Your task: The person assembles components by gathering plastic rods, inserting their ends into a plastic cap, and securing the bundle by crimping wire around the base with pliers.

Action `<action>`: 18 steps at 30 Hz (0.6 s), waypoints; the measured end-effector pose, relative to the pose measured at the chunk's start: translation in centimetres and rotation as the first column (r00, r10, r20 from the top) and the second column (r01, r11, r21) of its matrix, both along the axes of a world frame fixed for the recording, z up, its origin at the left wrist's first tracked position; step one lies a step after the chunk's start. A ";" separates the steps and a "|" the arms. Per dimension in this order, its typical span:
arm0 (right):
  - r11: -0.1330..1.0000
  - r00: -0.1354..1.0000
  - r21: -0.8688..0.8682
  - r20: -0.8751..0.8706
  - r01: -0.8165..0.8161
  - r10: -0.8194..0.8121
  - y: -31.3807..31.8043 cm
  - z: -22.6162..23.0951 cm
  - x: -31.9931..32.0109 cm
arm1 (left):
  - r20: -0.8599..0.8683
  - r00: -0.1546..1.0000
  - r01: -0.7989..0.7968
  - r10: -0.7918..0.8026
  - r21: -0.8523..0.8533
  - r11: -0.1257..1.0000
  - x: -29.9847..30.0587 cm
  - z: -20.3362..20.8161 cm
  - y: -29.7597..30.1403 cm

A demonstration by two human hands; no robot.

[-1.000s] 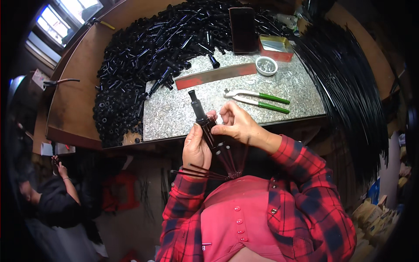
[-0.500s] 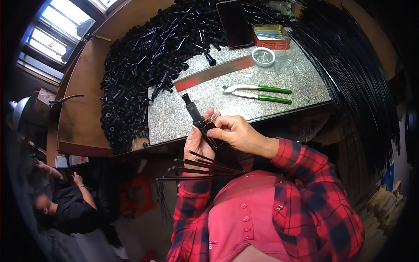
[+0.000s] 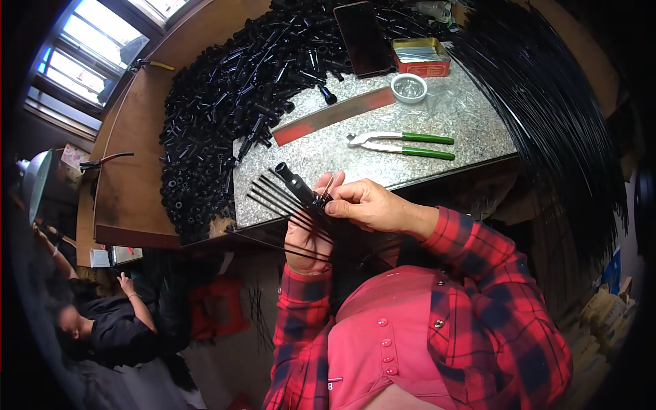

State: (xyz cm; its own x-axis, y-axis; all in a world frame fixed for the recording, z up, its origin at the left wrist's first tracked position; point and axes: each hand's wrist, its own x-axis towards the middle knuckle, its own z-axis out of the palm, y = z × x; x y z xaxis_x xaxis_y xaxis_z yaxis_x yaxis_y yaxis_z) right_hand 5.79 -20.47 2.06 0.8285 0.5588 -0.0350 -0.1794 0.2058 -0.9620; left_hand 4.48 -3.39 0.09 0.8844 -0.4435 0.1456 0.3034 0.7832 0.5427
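My left hand (image 3: 305, 244) is closed around a black stepped tubular piece (image 3: 292, 181), which tilts up to the left above the table's front edge. Several thin black rods (image 3: 272, 197) fan out beside it, over my left fingers and wrist. With thumb and forefinger, my right hand (image 3: 374, 206) pinches a thin wire (image 3: 329, 184) close against the piece. Where wire and piece meet is partly hidden by my fingers. Beyond my hands, nippers (image 3: 410, 145) with green handles lie on the speckled tabletop (image 3: 321, 158).
A heap of black tubular parts (image 3: 232, 89) covers the left and back. Behind the nippers lie a flat metal strip (image 3: 335, 117), white bowl (image 3: 409, 89), red tin of thin rods (image 3: 421, 58) and phone (image 3: 360, 39). Long black rods (image 3: 547, 102) hang right. A person (image 3: 123, 324) sits left.
The fan of rods has swung up and away from my body, now lying beside the tubular piece. That piece has dropped slightly nearer and leftward. My right hand stays pinched at it.
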 end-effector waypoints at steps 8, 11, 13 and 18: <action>0.999 0.991 -0.024 0.131 0.030 -0.026 0.2 -0.1 -0.2 | -0.001 1.000 0.002 -0.002 0.119 0.993 0.2 0.1 0.1; 1.000 0.995 0.002 0.097 0.020 -0.020 0.3 -0.1 -0.3 | -0.032 0.998 -0.044 0.047 0.098 0.994 0.4 -1.0 0.4; 1.000 0.997 0.005 0.076 0.012 -0.012 0.3 -0.2 -0.3 | -0.113 0.993 -0.029 0.036 0.057 0.998 0.4 -1.1 0.4; 0.998 0.996 -0.056 0.086 -0.009 0.014 0.1 -0.1 -0.3 | -0.134 0.991 0.008 -0.008 0.003 1.000 0.1 -0.9 0.6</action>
